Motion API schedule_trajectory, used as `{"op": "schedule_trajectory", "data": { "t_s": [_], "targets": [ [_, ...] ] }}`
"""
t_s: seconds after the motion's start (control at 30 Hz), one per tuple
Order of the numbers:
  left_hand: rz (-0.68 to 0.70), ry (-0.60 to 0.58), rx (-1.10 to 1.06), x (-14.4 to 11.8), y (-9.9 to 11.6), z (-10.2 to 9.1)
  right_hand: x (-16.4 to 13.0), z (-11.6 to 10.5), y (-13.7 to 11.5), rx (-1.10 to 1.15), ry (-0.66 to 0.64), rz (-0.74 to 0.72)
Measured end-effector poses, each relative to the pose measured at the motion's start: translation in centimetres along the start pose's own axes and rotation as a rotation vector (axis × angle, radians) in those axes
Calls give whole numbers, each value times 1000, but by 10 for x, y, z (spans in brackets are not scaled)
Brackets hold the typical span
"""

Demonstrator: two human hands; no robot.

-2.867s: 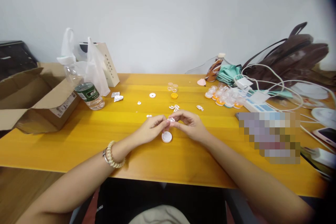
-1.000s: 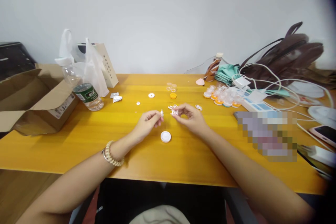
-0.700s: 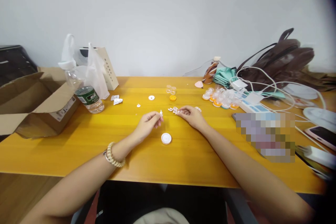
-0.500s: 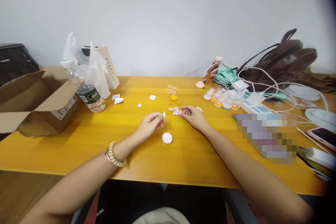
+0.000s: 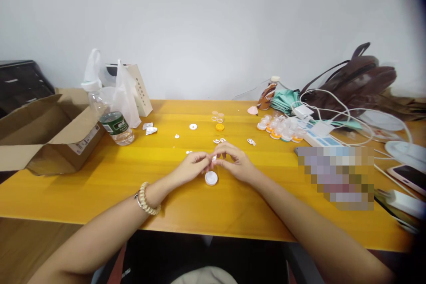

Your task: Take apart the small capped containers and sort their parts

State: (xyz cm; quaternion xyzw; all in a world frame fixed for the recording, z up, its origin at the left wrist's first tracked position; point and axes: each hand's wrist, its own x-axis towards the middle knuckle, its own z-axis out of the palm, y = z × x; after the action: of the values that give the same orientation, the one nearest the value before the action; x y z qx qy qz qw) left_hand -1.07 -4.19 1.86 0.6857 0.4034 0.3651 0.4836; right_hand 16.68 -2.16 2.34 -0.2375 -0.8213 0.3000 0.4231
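My left hand [image 5: 192, 167] and my right hand [image 5: 233, 163] meet fingertip to fingertip above the yellow table [image 5: 100, 186], pinching a tiny white piece [image 5: 213, 158] between them. A round white cap [image 5: 211, 178] lies on the table just below the fingers. A few small white patterned bits [image 5: 218, 140] lie a little farther back, with another white bit [image 5: 251, 142] to the right. A white ring [image 5: 193, 127], an orange cap [image 5: 219, 127] and small clear cups [image 5: 217, 117] sit behind those.
An open cardboard box [image 5: 43, 133] and a tilted water bottle [image 5: 109, 113] stand at the left, with a plastic bag [image 5: 124, 91]. A row of small clear and orange containers [image 5: 279, 128], a power strip [image 5: 319, 135], cables, a brown bag [image 5: 359, 82] and a phone [image 5: 408, 175] crowd the right.
My right hand reached out to the white bits farther back, then came back toward me. Both hands have joined again above the white cap.
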Motion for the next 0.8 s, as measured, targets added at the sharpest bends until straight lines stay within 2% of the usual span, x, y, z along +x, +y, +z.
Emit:
{"op": "schedule_trajectory", "data": {
  "t_s": [0.07, 0.13, 0.3, 0.37, 0.43, 0.57, 0.8],
  "targets": [
    [-7, -2, 34, 0, -1, 0, 1, -3, 7, -23, 51, 101],
    [-9, 15, 75, 0, -1, 0, 3, -15, 17, -75, 148, 231],
    [26, 57, 199, -2, 4, -5, 4, -79, 48, -291, 391, 462],
    [54, 55, 249, -3, 6, -7, 0, -104, 59, -385, 424, 554],
    [99, 30, 299, -5, 8, -9, -5, -119, 68, -446, 412, 641],
    [210, -57, 428, -7, 9, -12, -13, -124, 81, -491, 349, 754],
    [212, -231, 531, -12, 11, -18, -12, -114, 82, -532, 336, 762]
  ]
}}
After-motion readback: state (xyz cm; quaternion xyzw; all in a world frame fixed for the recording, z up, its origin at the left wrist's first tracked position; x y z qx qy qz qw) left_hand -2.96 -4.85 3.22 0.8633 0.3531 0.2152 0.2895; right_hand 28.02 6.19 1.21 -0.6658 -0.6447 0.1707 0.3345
